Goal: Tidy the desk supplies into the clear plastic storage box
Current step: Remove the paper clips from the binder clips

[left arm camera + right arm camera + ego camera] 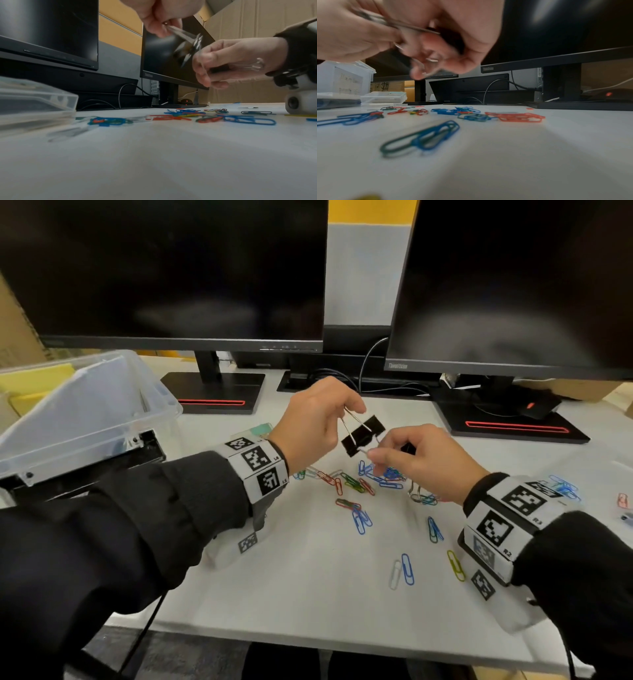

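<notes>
A black binder clip (363, 434) hangs in the air above the white desk (291, 577). My left hand (349, 409) pinches its upper wire handles. My right hand (375, 455) pinches its lower wire handle, with another dark piece tucked in its curled fingers; what that piece is I cannot tell. The left wrist view shows the clip (187, 51) blurred between the left hand (164, 27) and right hand (223, 60). The clear plastic storage box (85, 412) stands open at the far left. Coloured paper clips (359, 484) lie scattered under both hands.
Two dark monitors (171, 268) on stands fill the back of the desk, with cables between them. A small clear case (34, 101) lies by the box. A mouse (537, 405) sits on the right stand. More paper clips (561, 486) lie at the far right. The desk's front edge (308, 642) is close.
</notes>
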Demonstrator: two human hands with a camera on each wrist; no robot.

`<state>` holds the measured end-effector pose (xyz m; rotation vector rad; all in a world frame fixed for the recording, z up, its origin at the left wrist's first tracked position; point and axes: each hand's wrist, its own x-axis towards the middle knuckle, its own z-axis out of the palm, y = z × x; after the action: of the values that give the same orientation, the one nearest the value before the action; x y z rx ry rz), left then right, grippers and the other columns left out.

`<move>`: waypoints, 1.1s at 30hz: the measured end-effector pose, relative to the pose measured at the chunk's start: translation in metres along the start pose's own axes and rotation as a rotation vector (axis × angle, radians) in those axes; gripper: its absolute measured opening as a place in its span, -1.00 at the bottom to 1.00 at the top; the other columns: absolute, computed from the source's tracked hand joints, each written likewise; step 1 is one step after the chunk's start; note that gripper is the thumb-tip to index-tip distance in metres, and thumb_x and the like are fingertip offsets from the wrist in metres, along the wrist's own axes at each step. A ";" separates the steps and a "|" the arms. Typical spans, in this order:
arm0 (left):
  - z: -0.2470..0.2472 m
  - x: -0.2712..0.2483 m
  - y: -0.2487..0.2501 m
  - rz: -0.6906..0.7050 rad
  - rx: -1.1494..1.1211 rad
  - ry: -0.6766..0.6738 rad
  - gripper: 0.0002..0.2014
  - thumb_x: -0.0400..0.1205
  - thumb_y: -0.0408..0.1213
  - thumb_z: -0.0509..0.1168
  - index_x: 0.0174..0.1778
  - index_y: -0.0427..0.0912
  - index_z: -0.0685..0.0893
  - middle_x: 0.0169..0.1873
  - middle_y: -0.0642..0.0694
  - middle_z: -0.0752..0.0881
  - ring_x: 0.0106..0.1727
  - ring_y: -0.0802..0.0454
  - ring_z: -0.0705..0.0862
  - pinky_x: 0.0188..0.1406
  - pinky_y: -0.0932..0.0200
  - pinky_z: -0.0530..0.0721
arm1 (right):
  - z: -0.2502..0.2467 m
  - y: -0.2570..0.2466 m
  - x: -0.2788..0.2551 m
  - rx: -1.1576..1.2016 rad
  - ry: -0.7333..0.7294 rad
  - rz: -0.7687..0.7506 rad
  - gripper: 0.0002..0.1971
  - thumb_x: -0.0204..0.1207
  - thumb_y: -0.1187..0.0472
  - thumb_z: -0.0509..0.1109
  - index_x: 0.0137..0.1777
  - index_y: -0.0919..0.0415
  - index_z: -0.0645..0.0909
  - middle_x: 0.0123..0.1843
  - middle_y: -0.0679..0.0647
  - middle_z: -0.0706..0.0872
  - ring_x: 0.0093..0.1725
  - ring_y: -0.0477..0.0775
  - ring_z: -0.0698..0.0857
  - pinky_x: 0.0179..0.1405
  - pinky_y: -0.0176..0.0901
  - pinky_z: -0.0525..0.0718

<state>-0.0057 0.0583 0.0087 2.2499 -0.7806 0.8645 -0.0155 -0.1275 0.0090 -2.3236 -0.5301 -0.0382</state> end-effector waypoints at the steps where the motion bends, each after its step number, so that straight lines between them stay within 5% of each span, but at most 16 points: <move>1: 0.000 0.000 0.000 -0.049 0.023 -0.022 -0.68 0.52 -0.61 0.10 0.00 -0.32 0.71 -0.10 -0.21 0.70 -0.22 0.18 0.54 -0.16 0.61 0.48 | 0.000 0.004 0.002 -0.038 0.054 0.051 -0.78 0.48 -0.01 0.40 -0.27 0.10 0.73 -0.40 -0.12 0.75 -0.40 -0.24 0.63 -0.25 -0.40 0.56; 3: 0.001 0.000 0.001 -0.105 0.050 -0.131 -0.67 0.53 -0.64 0.15 0.11 -0.31 0.69 -0.02 -0.21 0.71 -0.17 0.13 0.57 -0.19 0.58 0.50 | -0.001 0.009 0.005 -0.123 0.127 0.167 -0.78 0.46 -0.03 0.42 -0.29 0.07 0.73 -0.40 -0.06 0.76 -0.32 -0.09 0.67 -0.13 -0.10 0.67; 5: 0.002 -0.002 0.004 -0.041 0.004 -0.207 -0.66 0.52 -0.67 0.19 0.12 -0.31 0.69 -0.03 -0.20 0.74 -0.18 0.15 0.62 -0.14 0.56 0.57 | -0.001 0.010 0.005 -0.195 0.164 0.213 -0.80 0.47 -0.01 0.41 -0.24 0.07 0.75 -0.42 -0.02 0.73 -0.26 0.03 0.70 -0.11 -0.05 0.70; 11: 0.010 -0.005 0.021 0.086 -0.173 -0.224 -0.70 0.59 -0.57 0.20 0.16 -0.25 0.70 -0.03 -0.09 0.79 -0.04 0.30 0.65 0.02 0.58 0.58 | -0.001 0.003 0.003 -0.270 0.184 0.030 -0.75 0.57 0.14 0.25 -0.33 -0.13 0.53 -0.47 -0.15 0.61 -0.48 -0.14 0.50 -0.36 -0.21 0.45; 18: 0.010 -0.002 0.020 0.107 -0.170 -0.107 -0.86 0.49 -0.32 0.44 -0.07 -0.21 0.81 -0.19 -0.07 0.80 -0.15 0.25 0.56 -0.12 0.59 0.46 | 0.001 0.001 0.002 -0.088 0.136 -0.029 -0.82 0.58 0.27 0.22 -0.14 0.02 0.62 -0.38 -0.14 0.65 -0.40 -0.21 0.55 -0.39 -0.33 0.43; 22: 0.009 0.002 0.017 -0.097 -0.082 -0.164 -0.65 0.41 -0.04 0.50 0.03 -0.13 0.71 -0.04 0.03 0.62 0.02 0.16 0.53 -0.11 0.58 0.40 | 0.002 -0.001 -0.001 0.028 0.121 0.009 -0.79 0.63 0.19 0.20 -0.09 0.12 0.68 -0.32 0.01 0.69 -0.32 -0.11 0.62 -0.50 -0.53 0.49; 25: 0.010 0.004 0.020 -0.347 -0.054 -0.325 -0.56 0.49 0.04 0.39 0.16 -0.16 0.60 -0.10 0.03 0.61 -0.10 0.12 0.59 -0.27 0.49 0.47 | 0.001 -0.004 -0.002 0.119 0.155 0.019 -0.67 0.67 0.07 0.11 -0.09 0.15 0.69 -0.38 -0.06 0.67 -0.48 -0.33 0.58 -0.58 -0.60 0.43; 27: 0.011 0.005 0.021 -0.392 -0.018 -0.392 -0.58 0.56 0.02 0.32 0.18 -0.22 0.59 -0.17 -0.08 0.67 -0.17 0.03 0.62 -0.30 0.36 0.52 | 0.001 -0.005 -0.003 0.148 0.124 0.030 -0.66 0.64 -0.06 0.09 -0.01 0.05 0.67 -0.46 -0.19 0.65 -0.55 -0.46 0.54 -0.56 -0.57 0.40; 30: 0.011 0.005 0.018 -0.418 0.001 -0.379 -0.61 0.60 -0.02 0.29 0.20 -0.24 0.58 -0.15 -0.14 0.71 -0.18 0.01 0.67 -0.25 0.28 0.61 | 0.003 -0.004 -0.004 0.061 0.042 0.008 -0.79 0.52 -0.06 0.31 0.10 -0.08 0.63 -0.13 -0.23 0.67 -0.23 -0.40 0.62 -0.23 -0.55 0.49; 33: 0.011 0.005 0.015 -0.433 0.021 -0.409 -0.63 0.60 -0.04 0.30 0.20 -0.22 0.57 -0.07 -0.15 0.72 -0.14 0.01 0.68 -0.17 0.25 0.64 | 0.003 0.000 0.000 -0.059 0.099 -0.005 -0.84 0.53 0.11 0.35 0.08 -0.01 0.68 -0.10 -0.10 0.72 -0.07 -0.15 0.64 -0.07 -0.31 0.56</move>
<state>-0.0092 0.0392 0.0102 2.5148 -0.4201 0.2125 -0.0162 -0.1250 0.0066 -2.3641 -0.4903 -0.1726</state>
